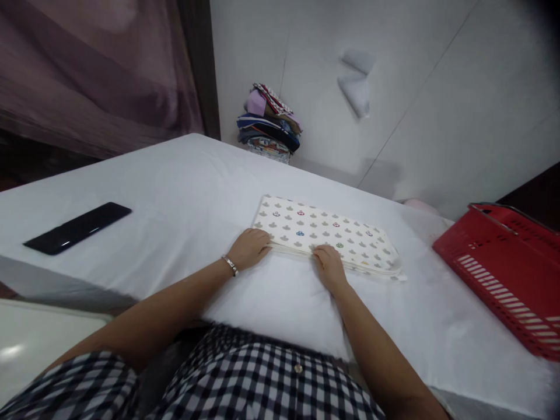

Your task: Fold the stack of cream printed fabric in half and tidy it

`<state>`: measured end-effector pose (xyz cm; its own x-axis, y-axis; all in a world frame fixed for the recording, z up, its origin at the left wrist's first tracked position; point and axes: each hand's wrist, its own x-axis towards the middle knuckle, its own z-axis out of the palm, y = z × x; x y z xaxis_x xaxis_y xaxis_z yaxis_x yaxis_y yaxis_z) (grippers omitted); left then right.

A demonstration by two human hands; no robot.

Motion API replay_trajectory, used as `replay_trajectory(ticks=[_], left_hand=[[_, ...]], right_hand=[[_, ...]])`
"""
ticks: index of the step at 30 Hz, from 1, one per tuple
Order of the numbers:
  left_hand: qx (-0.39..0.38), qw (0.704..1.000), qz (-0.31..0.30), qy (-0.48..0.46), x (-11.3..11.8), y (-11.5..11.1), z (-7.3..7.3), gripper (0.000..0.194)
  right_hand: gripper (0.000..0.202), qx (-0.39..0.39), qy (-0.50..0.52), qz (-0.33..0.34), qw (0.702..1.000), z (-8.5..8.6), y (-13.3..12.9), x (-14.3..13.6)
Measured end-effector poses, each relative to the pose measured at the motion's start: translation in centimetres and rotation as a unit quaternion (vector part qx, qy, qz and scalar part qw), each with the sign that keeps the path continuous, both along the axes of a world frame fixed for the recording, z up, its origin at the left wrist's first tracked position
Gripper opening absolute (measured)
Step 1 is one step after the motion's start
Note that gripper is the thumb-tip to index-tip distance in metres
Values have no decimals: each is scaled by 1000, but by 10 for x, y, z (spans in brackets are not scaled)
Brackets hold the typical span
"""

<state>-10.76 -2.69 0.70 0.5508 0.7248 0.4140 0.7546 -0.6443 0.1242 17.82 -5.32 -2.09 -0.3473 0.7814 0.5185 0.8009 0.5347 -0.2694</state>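
A white cloth (321, 227), printed with small grey, red and blue motifs, lies folded into a flat long rectangle on the white-covered table (184, 192). At its near left corner, my left hand (250, 248) has its fingers closed on the folded edge; a silver bracelet circles that wrist. My right hand (330, 267) grips the same near edge around its middle, fingers curled over the layers. Both thumbs are partly hidden, and the cloth's right end lies free of my hands.
A dark glossy phone-like slab (79, 227) lies on the table's left. At right stands a red plastic basket (503, 274) with a metal handle. Beyond the far edge is a stack of folded clothes (269, 125); a crumpled white piece (356, 84) lies on the floor.
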Motion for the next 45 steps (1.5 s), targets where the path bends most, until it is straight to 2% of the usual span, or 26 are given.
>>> replay_trajectory(ticks=[3,6,12,15,17,20,22,25,29,38,41,45], left_hand=[[2,1000,-2,-18,6,1,6,18],[15,999,-36,-8,14,3,10,20],[-15,998,-63,6,11,10,-1,27],[-35,998,-51,-10,12,10,1,28],[-37,998,-51,-18,21,10,6,28],[-26,995,-92,-23,47,8,11,25],[-20,993,-119,-15,65,8,9,25],[-9,992,-127,-2,83,11,-3,28],[-3,992,-129,6,84,19,-16,30],[0,990,-140,12,81,28,-23,34],[4,990,-139,19,81,29,-24,35],[-8,991,-137,11,81,29,-24,36]], right_hand=[[21,2,-7,-1,1000,-2,1,1],[23,5,-12,3,1000,-4,1,2],[24,2,-8,11,1000,-3,-2,3],[24,3,1,8,1000,-3,-2,3],[24,-1,0,4,1000,-3,-1,3],[23,-7,-8,-2,1000,-2,0,1],[22,-6,-10,-5,1000,-1,0,0],[25,-7,-16,4,1000,3,-3,4],[30,-2,-28,-21,999,7,-14,35],[28,0,-91,-195,977,1,-49,155],[26,15,-79,-222,972,0,-56,173],[24,53,-56,-235,969,3,-54,174]])
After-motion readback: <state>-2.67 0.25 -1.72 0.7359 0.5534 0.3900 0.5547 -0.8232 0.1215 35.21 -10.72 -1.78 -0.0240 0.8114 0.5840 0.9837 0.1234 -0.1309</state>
